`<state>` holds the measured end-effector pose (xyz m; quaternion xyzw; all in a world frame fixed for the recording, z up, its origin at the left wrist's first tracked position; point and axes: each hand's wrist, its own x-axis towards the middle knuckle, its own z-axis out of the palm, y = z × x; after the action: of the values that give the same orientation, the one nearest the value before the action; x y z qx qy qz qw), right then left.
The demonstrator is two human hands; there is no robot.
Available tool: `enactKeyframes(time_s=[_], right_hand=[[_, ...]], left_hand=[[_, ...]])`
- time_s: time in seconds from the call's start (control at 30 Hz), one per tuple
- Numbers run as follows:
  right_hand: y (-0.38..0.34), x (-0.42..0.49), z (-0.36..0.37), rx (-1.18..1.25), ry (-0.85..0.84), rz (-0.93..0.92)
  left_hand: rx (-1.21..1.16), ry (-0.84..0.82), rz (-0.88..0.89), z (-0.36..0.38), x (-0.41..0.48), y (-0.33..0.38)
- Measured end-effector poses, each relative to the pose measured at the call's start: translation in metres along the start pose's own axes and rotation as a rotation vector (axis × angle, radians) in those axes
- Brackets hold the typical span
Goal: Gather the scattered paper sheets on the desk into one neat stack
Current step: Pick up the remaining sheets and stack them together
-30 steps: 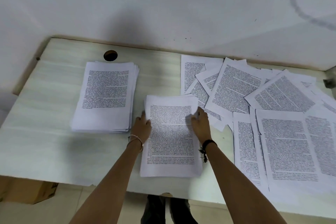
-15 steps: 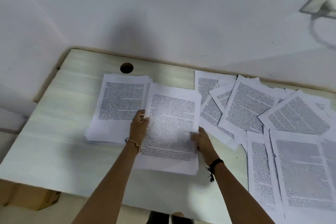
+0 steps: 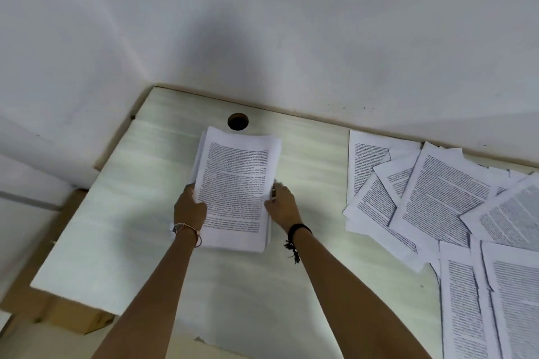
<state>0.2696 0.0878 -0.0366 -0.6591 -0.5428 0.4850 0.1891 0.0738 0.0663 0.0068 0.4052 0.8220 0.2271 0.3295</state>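
The left hand [image 3: 189,207] curls its fingers round the left edge of a stack of printed sheets [image 3: 236,183], thumb lying on the top page. The right hand [image 3: 283,205] grips the stack's right edge opposite it, so the pile is held between both hands.

At the far left, a brown cardboard box [image 3: 73,318] shows beneath the near-left corner of the pale counter [image 3: 131,227]. The left wrist carries a thin bracelet [image 3: 188,229]. The stack sits left of the counter's middle, its far edge just in front of a round cable hole [image 3: 238,121]. Its sheet edges are slightly uneven along the left and far sides. Whether it rests flat on the counter or is raised a little cannot be told. The right wrist wears a dark band [image 3: 298,229]. Well apart to the right, the scattered sheets [image 3: 437,198] lie overlapping at many angles, spreading to the picture's right and bottom edges.
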Motion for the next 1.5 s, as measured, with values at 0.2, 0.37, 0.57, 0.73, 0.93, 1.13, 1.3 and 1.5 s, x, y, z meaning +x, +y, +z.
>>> enactKeyframes(time_s=[0.2, 0.37, 0.57, 0.73, 0.93, 1.13, 1.3, 1.5], right_hand=[[0.012, -0.004, 0.008, -0.214, -0.084, 0.008], [0.011, -0.009, 0.009, -0.193, -0.111, 0.035], [0.029, -0.026, -0.023, -0.133, 0.024, 0.134], [0.05, -0.04, -0.059, -0.065, 0.077, 0.176], [0.062, -0.073, -0.099, 0.073, 0.112, 0.13], [0.104, -0.09, -0.148, 0.023, 0.263, 0.21], [0.154, -0.104, -0.201, -0.082, 0.371, 0.266], [0.219, -0.113, -0.264, -0.094, 0.481, 0.31]], left_hand=[[0.162, -0.059, -0.143, 0.003, 0.019, -0.037], [0.197, -0.174, -0.056, 0.007, 0.031, -0.035], [0.123, -0.266, -0.028, 0.042, 0.021, -0.023], [-0.001, -0.329, 0.023, 0.07, 0.001, -0.003], [0.073, 0.025, 0.155, 0.081, -0.036, 0.03], [0.008, -0.024, 0.305, 0.127, -0.066, 0.076], [-0.029, -0.191, 0.347, 0.179, -0.101, 0.117], [-0.169, -0.577, 0.221, 0.261, -0.137, 0.151]])
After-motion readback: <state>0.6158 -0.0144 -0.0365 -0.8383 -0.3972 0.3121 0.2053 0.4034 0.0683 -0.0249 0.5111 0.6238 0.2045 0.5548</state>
